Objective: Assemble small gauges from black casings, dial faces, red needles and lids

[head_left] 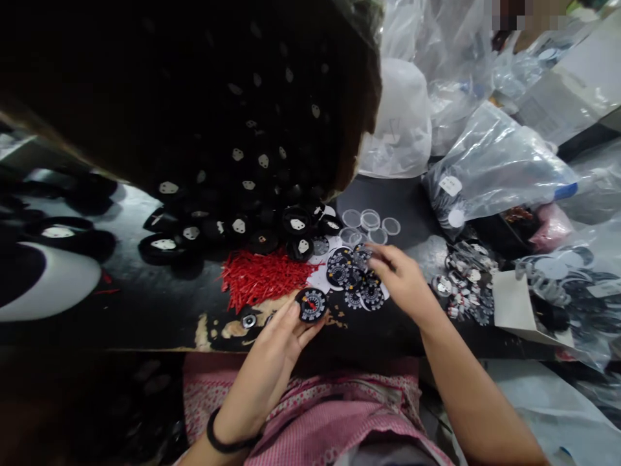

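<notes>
near the table's [160, 327] front edge the left hand [281, 331] clasped a gauge [312, 305]; the right hand [402, 279], farther back, touched dials [339, 270], pinch unclear.

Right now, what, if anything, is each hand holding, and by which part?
Left hand: a black dial, by its edge. Right hand: at the printed discs; hold unclear.

Prob. assy wkshp: bench [150, 320] w/ loose dials [372, 296], red bits [264, 277], bagged pts [449, 204].
</notes>
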Demonstrator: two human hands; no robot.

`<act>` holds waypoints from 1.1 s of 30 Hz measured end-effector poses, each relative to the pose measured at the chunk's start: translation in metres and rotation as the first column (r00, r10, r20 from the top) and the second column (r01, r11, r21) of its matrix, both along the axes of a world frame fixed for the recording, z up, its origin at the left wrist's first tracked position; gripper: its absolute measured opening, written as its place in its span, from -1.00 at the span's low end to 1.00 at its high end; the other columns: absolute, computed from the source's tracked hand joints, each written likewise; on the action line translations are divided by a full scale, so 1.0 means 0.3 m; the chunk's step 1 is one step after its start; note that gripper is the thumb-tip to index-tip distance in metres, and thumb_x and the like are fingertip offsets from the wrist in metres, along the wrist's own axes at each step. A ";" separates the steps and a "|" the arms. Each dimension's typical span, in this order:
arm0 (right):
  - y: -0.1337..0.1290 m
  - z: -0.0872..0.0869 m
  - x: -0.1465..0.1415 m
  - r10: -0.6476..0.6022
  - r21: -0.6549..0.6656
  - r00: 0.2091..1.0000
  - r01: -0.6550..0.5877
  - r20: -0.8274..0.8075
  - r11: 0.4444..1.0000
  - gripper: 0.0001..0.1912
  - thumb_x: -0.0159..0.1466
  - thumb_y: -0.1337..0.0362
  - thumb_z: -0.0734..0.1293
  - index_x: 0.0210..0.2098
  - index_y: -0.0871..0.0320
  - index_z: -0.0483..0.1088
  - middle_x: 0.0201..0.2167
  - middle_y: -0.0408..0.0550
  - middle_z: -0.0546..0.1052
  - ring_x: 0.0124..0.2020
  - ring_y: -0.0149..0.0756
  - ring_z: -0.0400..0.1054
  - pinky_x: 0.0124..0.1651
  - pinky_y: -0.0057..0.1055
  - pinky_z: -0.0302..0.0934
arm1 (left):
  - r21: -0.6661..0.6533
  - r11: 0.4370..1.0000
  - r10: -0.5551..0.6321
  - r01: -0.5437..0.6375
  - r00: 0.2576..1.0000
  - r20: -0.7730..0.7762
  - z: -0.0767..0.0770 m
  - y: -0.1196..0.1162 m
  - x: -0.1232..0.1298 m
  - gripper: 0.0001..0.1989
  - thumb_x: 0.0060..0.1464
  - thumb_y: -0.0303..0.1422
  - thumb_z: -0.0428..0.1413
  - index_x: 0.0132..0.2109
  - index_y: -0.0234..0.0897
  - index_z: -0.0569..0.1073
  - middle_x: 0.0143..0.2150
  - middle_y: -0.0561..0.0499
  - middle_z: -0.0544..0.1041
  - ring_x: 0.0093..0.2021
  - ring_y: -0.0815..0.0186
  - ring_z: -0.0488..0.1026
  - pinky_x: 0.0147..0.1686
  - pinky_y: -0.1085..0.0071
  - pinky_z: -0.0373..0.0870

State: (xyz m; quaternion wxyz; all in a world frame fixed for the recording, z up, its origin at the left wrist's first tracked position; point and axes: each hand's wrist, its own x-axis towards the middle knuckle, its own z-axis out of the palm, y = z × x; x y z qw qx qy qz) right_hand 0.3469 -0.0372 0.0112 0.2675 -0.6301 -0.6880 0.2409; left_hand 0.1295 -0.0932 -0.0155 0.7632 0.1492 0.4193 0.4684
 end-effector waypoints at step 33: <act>-0.080 -0.009 -0.317 0.029 0.078 0.963 -0.009 -0.267 0.997 -0.61 0.46 0.17 0.03 -0.49 0.08 0.14 -0.56 -0.19 0.27 -0.52 -0.40 0.17 -0.37 -0.42 0.06 | 0.311 0.885 -0.104 0.347 0.798 -0.594 0.029 -0.036 -0.017 -0.65 0.24 -0.23 0.08 0.14 -0.20 0.42 0.17 -0.07 0.52 0.23 0.16 0.39 0.18 0.26 0.34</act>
